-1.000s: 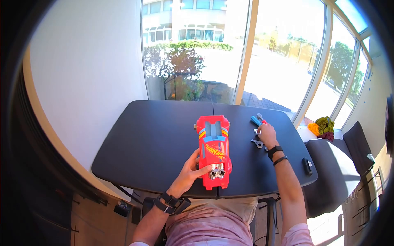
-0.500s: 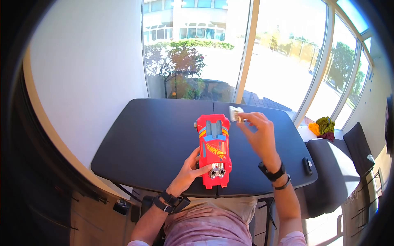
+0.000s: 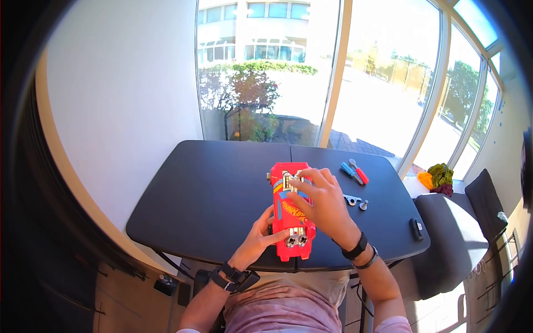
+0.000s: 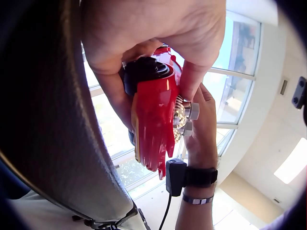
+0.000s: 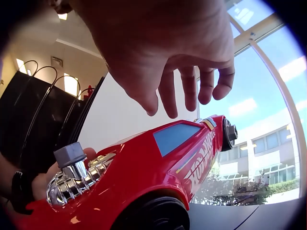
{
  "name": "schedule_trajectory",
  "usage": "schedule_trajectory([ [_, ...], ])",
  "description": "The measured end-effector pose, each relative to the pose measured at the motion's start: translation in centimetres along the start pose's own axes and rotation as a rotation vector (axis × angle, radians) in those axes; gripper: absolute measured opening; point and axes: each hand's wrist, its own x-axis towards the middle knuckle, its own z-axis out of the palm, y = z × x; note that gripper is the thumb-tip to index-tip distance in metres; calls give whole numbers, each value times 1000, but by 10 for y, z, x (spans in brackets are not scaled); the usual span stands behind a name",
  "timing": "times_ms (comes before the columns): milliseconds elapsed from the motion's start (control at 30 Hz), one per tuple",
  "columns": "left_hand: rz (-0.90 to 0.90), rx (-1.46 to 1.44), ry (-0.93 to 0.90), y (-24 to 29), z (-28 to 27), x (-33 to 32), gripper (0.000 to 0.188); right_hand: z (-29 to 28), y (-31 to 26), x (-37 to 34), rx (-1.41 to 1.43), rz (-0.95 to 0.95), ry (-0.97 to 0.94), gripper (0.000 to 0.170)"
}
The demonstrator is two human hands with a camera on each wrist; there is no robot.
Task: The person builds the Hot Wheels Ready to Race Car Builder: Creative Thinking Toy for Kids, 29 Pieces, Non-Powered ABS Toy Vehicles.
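Observation:
My left hand (image 3: 255,238) grips the near end of a red toy car (image 3: 282,223), thumb on top beside the chrome engine piece (image 3: 297,240). The left wrist view shows those fingers wrapped around the car body by a black wheel (image 4: 146,74). A second chrome engine piece (image 3: 287,180) sits in the recess at the far end. Right over it hovers my right hand (image 3: 328,208), fingers spread. In the right wrist view, its fingers (image 5: 168,98) hang loosely above the car, pinching nothing. A grey bolt-like part (image 5: 70,154) tops the near engine piece.
To the right on the black table (image 3: 183,205) lie a blue-handled tool (image 3: 350,172), a red-handled tool (image 3: 361,174), a grey toy wrench (image 3: 352,201) and a small grey bolt (image 3: 363,205). A black device (image 3: 415,228) lies by the right edge. Tall windows stand behind.
My right hand took the chrome piece from among the tools on the right, carried it left to the car's far-end recess and let it go. My left hand keeps its hold on the car.

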Motion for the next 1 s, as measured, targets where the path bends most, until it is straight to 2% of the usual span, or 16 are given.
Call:
schedule_trajectory([
  [133,22,19,-28,2,1,1,89,6,22,5,183,197,155,53],
  [233,10,10,-37,6,3,0,88,15,36,5,624,594,20,69],
  [333,19,37,-43,5,3,0,89,12,40,5,1122,741,-138,71],
  [433,-2,22,-57,4,1,0,91,17,42,5,1241,718,-165,60],
  [533,28,27,-69,2,0,1,93,18,42,5,1185,707,-139,52],
  [733,41,32,-83,3,1,1,88,13,40,4,1119,660,-144,57],
  [833,41,-2,-62,2,1,0,86,1,43,3,1089,732,-42,59],
  [933,16,1,-54,0,-1,1,86,-8,77,-10,667,641,-3,56],
  [1000,31,-11,-50,-3,-3,1,83,-15,107,-22,485,650,2,48],
])
